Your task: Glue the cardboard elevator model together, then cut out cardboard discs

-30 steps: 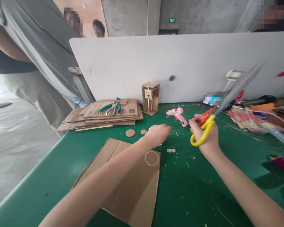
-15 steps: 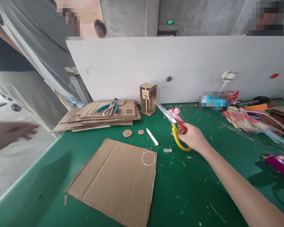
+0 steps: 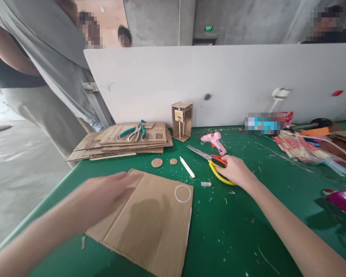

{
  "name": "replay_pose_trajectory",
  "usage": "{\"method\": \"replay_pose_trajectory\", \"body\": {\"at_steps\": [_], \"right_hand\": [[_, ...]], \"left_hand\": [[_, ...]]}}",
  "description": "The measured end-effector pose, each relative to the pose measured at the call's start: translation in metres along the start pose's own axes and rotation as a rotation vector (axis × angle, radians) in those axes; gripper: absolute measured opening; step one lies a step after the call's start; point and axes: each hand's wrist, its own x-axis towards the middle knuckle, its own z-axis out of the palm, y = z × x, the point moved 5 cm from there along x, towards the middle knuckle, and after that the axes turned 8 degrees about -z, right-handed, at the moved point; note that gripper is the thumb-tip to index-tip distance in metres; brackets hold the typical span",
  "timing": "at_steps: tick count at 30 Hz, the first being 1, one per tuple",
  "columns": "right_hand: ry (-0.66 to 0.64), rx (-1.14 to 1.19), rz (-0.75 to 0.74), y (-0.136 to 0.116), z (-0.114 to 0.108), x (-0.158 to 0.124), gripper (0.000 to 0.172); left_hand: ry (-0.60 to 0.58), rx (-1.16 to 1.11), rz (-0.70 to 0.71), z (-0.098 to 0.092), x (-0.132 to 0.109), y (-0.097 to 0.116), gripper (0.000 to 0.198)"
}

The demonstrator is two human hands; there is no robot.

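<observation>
My right hand [image 3: 236, 169] is closed on the scissors [image 3: 212, 159], gripping their orange and yellow handles, with the blades parted a little and pointing up and left. My left hand [image 3: 111, 188] is blurred, its fingers stretched out and holding nothing, above the left part of a flat cardboard sheet [image 3: 158, 219]. A white circle [image 3: 182, 193] is drawn near that sheet's top right corner. Beyond the sheet lie a larger cardboard disc [image 3: 157, 162], a smaller disc [image 3: 173, 161], a white marker [image 3: 187, 167] and its clear cap [image 3: 206, 184].
Pliers [image 3: 134, 132] rest on stacked cardboard [image 3: 109, 144]. Against the white partition [image 3: 150, 84] stands a small cardboard box model [image 3: 182, 121]. A pink glue gun [image 3: 215, 141] lies behind the scissors. Packaged sticks [image 3: 294, 148] and a purple object [image 3: 344, 202] are at right. People stand beyond.
My left hand has come in from the left edge to above the cardboard sheet. The scissors have been lowered and swung left in my right hand, showing more of the glue gun.
</observation>
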Motion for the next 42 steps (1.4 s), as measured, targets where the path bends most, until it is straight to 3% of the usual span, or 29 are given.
{"method": "replay_pose_trajectory", "body": {"at_steps": [2,5,6,8,11,13,17,19,26,32,35,42], "right_hand": [[0.02,-0.021,-0.012,0.001,0.002,0.0,0.034],[0.137,-0.107,-0.132,-0.006,0.002,-0.002,0.046],[0.163,-0.133,-0.201,-0.01,0.002,-0.004,0.047],[0.174,-0.157,-0.353,-0.022,0.003,-0.008,0.046],[0.164,-0.122,-0.469,-0.039,-0.002,-0.016,0.044],[0.099,-0.084,-0.497,-0.05,-0.008,-0.02,0.036],[-0.296,-0.023,-0.569,-0.071,-0.008,-0.034,0.018],[-0.371,-0.057,-0.58,-0.076,-0.008,-0.038,0.009],[-0.23,-0.187,-0.696,-0.097,-0.004,-0.024,0.016],[-0.207,-0.164,-0.707,-0.122,0.006,0.011,0.012],[-0.158,-0.144,-0.641,-0.131,0.016,0.031,0.013],[-0.118,-0.121,-0.524,-0.151,0.043,0.076,0.019]], "left_hand": [[-0.013,0.198,0.119,0.016,0.027,0.039,0.051],[0.098,0.35,0.286,0.035,0.082,0.089,0.056],[0.131,0.379,0.318,0.041,0.1,0.099,0.055],[0.185,0.399,0.401,0.052,0.128,0.112,0.034],[0.213,0.398,0.582,0.063,0.148,0.12,0.014],[0.232,0.392,0.597,0.063,0.155,0.115,0.016],[0.192,0.39,0.367,0.055,0.168,0.088,0.013],[0.156,0.396,0.294,0.052,0.173,0.071,0.012],[0.072,0.369,0.16,0.054,0.183,0.026,0.019],[0.019,0.259,0.228,0.054,0.187,0.006,0.031],[0.004,0.204,0.275,0.052,0.188,-0.001,0.039],[0.057,0.167,0.247,0.052,0.192,0.0,0.032]]}}
